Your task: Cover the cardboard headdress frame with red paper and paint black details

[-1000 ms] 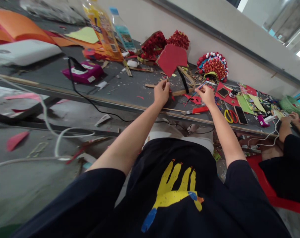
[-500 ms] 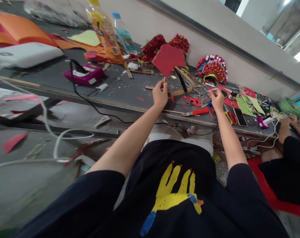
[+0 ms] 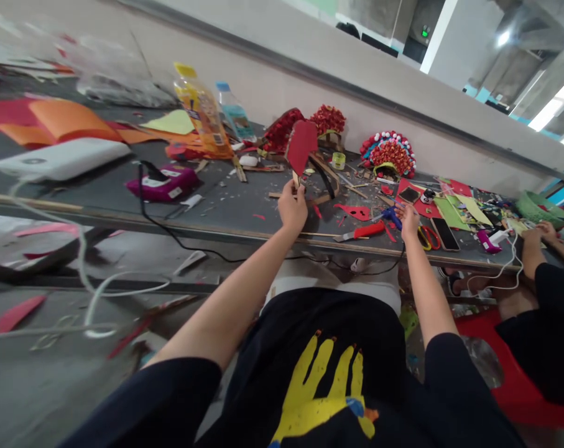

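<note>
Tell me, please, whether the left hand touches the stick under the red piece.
Touching: the head view shows the left hand pinching the stick between thumb and fingers, below the red piece.

Thin stick (image 3: 394,203) (right hand (image 3: 408,220)) looks blurred.

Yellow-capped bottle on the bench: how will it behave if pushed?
The yellow-capped bottle is tall and narrow, so a push near the cap would probably tip it, perhaps into the blue-capped bottle close by. Its round shape suggests it could roll once down. The clear, shiny wall looks like thin plastic, likely to flex when squeezed.
</note>
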Demonstrator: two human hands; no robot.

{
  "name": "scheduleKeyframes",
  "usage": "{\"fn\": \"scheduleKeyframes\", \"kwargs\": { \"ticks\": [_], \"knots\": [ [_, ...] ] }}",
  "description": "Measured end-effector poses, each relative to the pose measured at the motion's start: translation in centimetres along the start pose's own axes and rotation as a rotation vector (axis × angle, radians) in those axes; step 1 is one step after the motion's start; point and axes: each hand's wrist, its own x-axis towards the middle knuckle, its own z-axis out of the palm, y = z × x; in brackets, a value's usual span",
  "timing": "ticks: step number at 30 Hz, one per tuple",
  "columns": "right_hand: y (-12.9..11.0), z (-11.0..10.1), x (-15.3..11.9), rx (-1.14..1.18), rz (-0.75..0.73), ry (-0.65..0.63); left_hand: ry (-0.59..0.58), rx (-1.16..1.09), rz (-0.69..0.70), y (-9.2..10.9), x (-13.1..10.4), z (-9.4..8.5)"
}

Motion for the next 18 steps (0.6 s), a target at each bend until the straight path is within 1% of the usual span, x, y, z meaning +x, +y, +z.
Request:
{"fn": "scheduleKeyframes", "kwargs": {
  "ticks": [3,6,7,9,10,11,12,14,15,16,17,18],
  "knots": [
    [0.7,-0.4,0.2,-0.034,-0.052,0.004,0.046,0.083,0.090,0.7,0.0,-0.4],
    [1.4,-0.7,0.1,-0.042,-0.094,0.024,0.091,0.122,0.243,2.0,-0.7,-1.8],
    [1.5,-0.8,0.0,-0.045,-0.103,0.033,0.074,0.123,0.290,2.3,-1.3,-2.6],
    [1.7,-0.9,-0.1,-0.060,-0.118,0.038,-0.029,0.122,0.378,2.5,-3.6,-4.6],
    [1.8,-0.9,-0.2,-0.071,-0.126,0.029,-0.110,0.122,0.416,2.2,-5.2,-5.7],
    [1.8,-0.9,-0.3,-0.081,-0.135,0.017,-0.221,0.117,0.456,1.6,-7.2,-6.7],
    [1.8,-0.9,-0.4,-0.091,-0.144,0.002,-0.391,0.111,0.502,0.8,-9.2,-7.7],
    [1.7,-0.8,-0.5,-0.114,-0.157,-0.018,-0.805,0.095,0.582,-1.4,-13.0,-9.1],
    [1.7,-0.7,-0.6,-0.128,-0.158,-0.022,-1.035,0.120,0.607,-2.7,-14.3,-9.7],
    [1.6,-0.7,-0.7,-0.141,-0.158,-0.023,-1.206,0.192,0.592,-4.1,-15.0,-10.1],
    [1.6,-0.6,-0.8,-0.152,-0.157,-0.024,-1.239,0.326,0.510,-5.4,-15.0,-10.5],
    [1.5,-0.6,-0.8,-0.158,-0.157,-0.024,-1.173,0.494,0.401,-6.7,-14.3,-11.1]
  ]
}}
